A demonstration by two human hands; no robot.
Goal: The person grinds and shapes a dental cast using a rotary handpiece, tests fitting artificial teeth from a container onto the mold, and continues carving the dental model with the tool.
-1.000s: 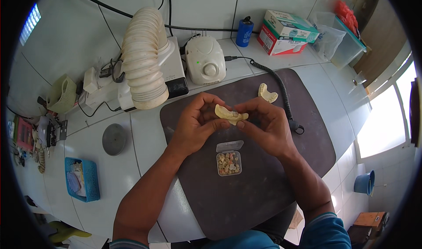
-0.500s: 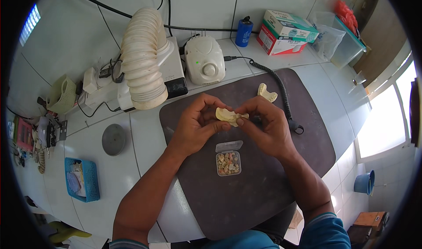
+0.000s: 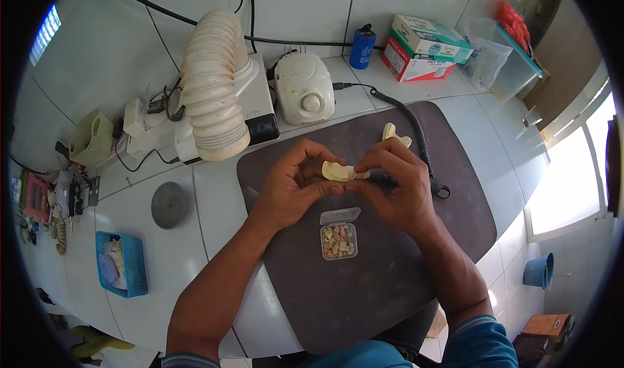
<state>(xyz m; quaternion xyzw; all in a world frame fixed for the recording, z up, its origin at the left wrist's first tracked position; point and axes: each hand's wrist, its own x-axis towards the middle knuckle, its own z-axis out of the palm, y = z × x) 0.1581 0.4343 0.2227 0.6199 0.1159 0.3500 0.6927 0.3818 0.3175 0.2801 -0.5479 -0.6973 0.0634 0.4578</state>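
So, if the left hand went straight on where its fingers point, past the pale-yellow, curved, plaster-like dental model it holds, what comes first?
Probably the right hand, whose fingers are at the right end of the model, though depth is unclear here.

Left hand (image 3: 289, 184) pinched, its fingers (image 3: 313, 149) arched above the left thumb (image 3: 324, 190) | right hand (image 3: 402, 189) pinched just to the right of it, index finger (image 3: 374, 155) bent over the right thumb (image 3: 361, 188) | thumb tips lay close together between the hands | left forearm (image 3: 218, 280) slanted up from below left of its hand, right forearm (image 3: 455, 267) from below right
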